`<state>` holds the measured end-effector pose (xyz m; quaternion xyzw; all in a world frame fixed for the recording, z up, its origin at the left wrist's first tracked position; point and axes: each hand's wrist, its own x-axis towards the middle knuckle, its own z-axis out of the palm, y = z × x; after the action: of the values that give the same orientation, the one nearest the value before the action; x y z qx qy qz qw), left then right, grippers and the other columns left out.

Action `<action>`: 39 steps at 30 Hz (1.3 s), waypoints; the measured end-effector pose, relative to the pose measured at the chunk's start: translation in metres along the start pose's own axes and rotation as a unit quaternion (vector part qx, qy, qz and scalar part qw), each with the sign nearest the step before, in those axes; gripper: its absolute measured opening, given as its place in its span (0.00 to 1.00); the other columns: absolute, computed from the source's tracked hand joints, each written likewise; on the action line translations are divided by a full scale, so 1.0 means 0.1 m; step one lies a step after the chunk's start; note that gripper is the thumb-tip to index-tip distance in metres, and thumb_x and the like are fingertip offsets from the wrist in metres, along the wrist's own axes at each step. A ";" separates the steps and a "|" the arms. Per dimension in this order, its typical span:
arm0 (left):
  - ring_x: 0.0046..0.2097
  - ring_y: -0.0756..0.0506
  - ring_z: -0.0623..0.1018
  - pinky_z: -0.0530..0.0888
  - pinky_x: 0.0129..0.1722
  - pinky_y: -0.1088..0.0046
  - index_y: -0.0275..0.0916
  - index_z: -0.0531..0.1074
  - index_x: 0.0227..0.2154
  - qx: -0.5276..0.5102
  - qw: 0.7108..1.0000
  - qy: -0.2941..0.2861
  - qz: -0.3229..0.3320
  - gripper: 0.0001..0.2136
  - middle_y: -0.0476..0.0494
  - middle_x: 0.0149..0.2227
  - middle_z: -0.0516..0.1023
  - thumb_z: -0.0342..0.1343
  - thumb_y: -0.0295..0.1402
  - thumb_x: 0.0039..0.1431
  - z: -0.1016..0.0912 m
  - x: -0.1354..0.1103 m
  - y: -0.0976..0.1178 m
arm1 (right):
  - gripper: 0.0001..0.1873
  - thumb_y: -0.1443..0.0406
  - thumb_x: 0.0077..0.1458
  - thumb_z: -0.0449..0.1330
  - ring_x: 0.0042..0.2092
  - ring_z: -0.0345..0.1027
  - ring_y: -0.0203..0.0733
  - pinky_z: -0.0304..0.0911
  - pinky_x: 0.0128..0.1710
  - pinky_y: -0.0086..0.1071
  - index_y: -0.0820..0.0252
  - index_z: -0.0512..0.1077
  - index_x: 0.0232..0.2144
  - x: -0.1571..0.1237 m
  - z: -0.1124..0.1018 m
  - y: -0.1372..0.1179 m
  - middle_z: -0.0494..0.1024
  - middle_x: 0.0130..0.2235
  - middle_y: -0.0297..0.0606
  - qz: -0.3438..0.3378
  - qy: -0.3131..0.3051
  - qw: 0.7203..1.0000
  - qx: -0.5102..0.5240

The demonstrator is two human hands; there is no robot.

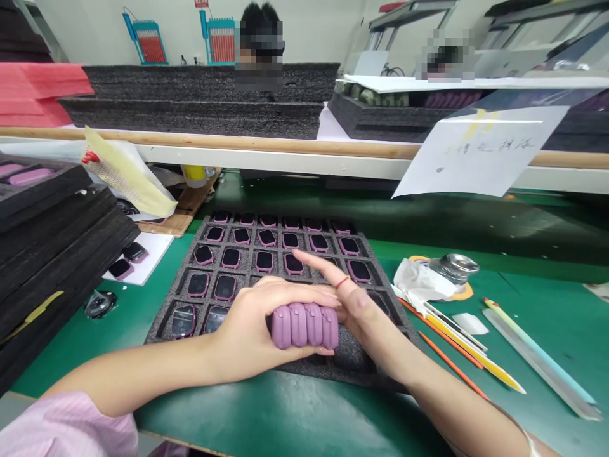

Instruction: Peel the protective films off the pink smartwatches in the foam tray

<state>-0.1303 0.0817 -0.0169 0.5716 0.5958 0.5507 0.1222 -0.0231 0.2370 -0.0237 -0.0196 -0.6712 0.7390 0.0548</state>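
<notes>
Hands together: left hand (pixel 247 324) curled over a ribbed mauve rubber block (pixel 304 325), right hand (pixel 361 311) braced against its end, index finger stretched out, all above a foam tray (pixel 352 362) of watch cases (pixel 264 261) (1 slip could drop the block — scuffing them).

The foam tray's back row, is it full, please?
Full: the black foam tray has a pink-framed device in all six back compartments.

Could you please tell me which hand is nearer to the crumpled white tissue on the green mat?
The right hand is nearer: it is just left of the crumpled white tissue, apart from it. The left hand is farther left, beyond the right hand.
</notes>
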 end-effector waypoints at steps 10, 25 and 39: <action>0.72 0.33 0.51 0.60 0.68 0.48 0.50 0.45 0.70 0.024 1.000 -0.020 -0.001 0.49 0.34 0.70 0.54 0.70 0.35 0.51 0.06 -0.09 -0.10 | 0.59 0.63 0.41 0.77 0.53 0.77 0.49 0.70 0.58 0.44 0.46 0.50 0.70 -0.04 0.18 0.06 0.76 0.58 0.41 -0.192 0.132 0.951 -0.204; 0.52 0.40 0.79 0.74 0.55 0.60 0.38 0.73 0.50 -0.381 0.879 -0.104 -0.266 0.20 0.39 0.48 0.80 0.66 0.38 0.57 -0.02 0.02 0.00 | 0.56 0.66 0.50 0.73 0.54 0.76 0.52 0.74 0.56 0.48 0.44 0.46 0.71 -0.01 0.07 0.08 0.78 0.56 0.41 -0.303 0.095 0.909 -0.271; 0.51 0.40 0.79 0.74 0.54 0.60 0.37 0.69 0.49 -0.300 0.912 -0.103 -0.259 0.18 0.39 0.48 0.78 0.61 0.41 0.61 -0.02 0.01 0.01 | 0.57 0.72 0.49 0.70 0.55 0.76 0.51 0.73 0.58 0.47 0.43 0.44 0.72 -0.01 0.08 0.10 0.76 0.59 0.40 -0.338 0.071 0.888 -0.305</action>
<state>-0.1321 0.0811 -0.0147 0.3878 0.5139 0.5904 0.4868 -0.0231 0.2280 -0.0328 0.1399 -0.8237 0.4318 0.3398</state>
